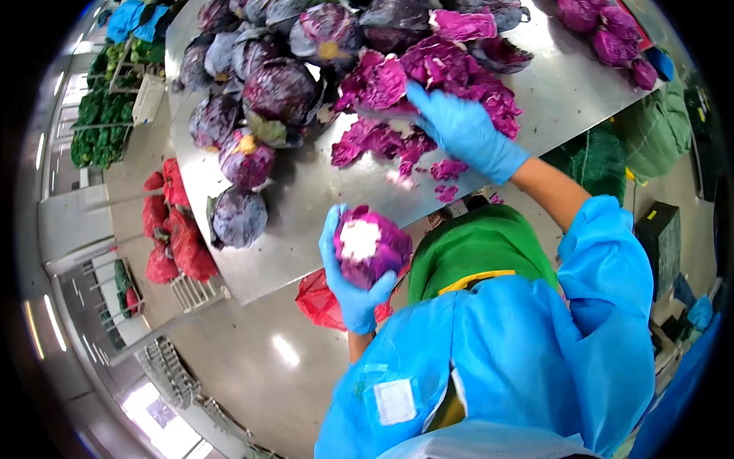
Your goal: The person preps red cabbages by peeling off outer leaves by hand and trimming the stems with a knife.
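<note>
My left hand (pixel 350 287), in a blue glove, is wrapped round a trimmed red cabbage (pixel 386 256) just off the table's near edge. Its pale cut stem end faces up. My right hand (pixel 466 130), also gloved in blue, is closed over the table beside the purple leaf scraps. From its fingers a knife (pixel 388 114) points left, its thin blade partly lost against the scraps and its handle hidden in the glove. A heap of torn cabbage leaves (pixel 447 65) lies past this hand, and smaller leaf pieces (pixel 367 143) are scattered nearer me.
Several untrimmed red cabbages (pixel 281 90) are piled at the left of the metal table (pixel 298 222). Peeled cabbages (pixel 612 34) sit at the far right. Red net sacks (pixel 180 237) are on the left, and another red net bag (pixel 317 298) is below the table edge.
</note>
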